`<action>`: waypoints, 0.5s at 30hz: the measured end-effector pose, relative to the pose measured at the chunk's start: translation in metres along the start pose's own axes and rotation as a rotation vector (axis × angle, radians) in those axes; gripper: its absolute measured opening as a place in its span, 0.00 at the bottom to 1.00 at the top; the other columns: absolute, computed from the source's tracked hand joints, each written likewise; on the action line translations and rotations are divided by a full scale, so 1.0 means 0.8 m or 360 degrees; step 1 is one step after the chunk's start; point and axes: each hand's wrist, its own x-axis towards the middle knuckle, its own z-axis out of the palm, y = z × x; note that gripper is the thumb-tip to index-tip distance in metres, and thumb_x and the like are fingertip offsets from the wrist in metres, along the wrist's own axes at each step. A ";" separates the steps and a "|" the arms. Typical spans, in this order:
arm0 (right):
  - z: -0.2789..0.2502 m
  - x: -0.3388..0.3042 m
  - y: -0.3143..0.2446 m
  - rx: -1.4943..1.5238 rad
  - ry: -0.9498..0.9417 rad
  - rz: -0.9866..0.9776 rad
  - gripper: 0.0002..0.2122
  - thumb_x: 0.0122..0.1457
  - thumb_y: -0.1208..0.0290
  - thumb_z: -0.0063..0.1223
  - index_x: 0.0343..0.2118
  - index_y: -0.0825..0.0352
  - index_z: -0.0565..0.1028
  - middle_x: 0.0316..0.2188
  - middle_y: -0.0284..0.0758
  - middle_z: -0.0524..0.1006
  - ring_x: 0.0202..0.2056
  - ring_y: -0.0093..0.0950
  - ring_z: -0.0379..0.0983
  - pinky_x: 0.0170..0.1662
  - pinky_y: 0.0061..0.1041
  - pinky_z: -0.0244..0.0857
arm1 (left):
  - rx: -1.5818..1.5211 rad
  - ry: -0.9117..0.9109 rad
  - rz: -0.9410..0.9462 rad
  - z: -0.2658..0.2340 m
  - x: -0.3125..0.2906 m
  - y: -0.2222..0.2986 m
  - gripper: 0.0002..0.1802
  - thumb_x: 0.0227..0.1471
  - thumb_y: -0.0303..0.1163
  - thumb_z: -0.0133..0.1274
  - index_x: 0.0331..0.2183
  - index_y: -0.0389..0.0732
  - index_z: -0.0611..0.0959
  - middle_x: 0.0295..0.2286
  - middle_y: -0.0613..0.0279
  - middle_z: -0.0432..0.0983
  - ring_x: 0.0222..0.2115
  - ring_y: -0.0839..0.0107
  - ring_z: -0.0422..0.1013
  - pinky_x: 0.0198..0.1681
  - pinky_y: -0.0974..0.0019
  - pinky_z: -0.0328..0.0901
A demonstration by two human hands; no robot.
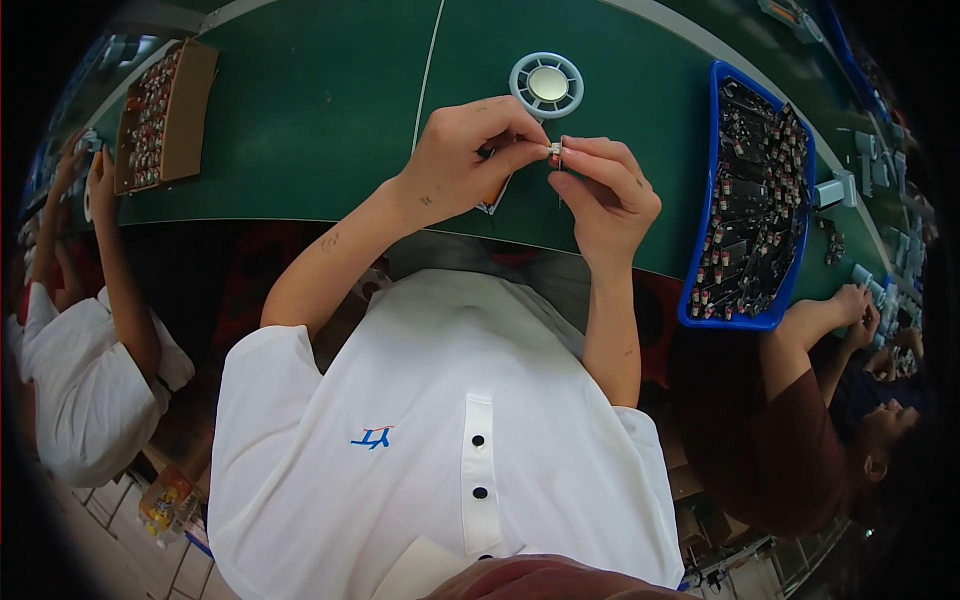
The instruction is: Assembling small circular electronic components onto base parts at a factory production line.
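Note:
My left hand (470,160) and my right hand (600,195) meet above the green table (320,110), just in front of my white shirt. Both pinch one tiny white and red component (554,151) between thumb and fingertips. A thin wire lead hangs down from the part beside my right thumb. Something small and orange shows under my left palm, mostly hidden. A round white ribbed disc with a pale centre (546,85) lies on the table right behind the hands.
A blue tray (712,180) full of small dark parts sits at the right. A cardboard box (195,105) of small parts stands at the far left. One person in white works at the left, another at the right edge.

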 end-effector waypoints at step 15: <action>-0.001 0.006 -0.003 0.0130 -0.0073 0.0041 0.15 0.45 0.89 0.67 0.36 0.67 0.84 0.40 0.37 0.83 0.34 0.24 0.75 0.33 0.16 0.68 | -0.0136 0.0019 -0.0081 -0.001 0.001 -0.007 0.07 0.51 0.18 0.61 0.33 0.39 0.81 0.29 0.66 0.76 0.26 0.75 0.66 0.31 0.75 0.63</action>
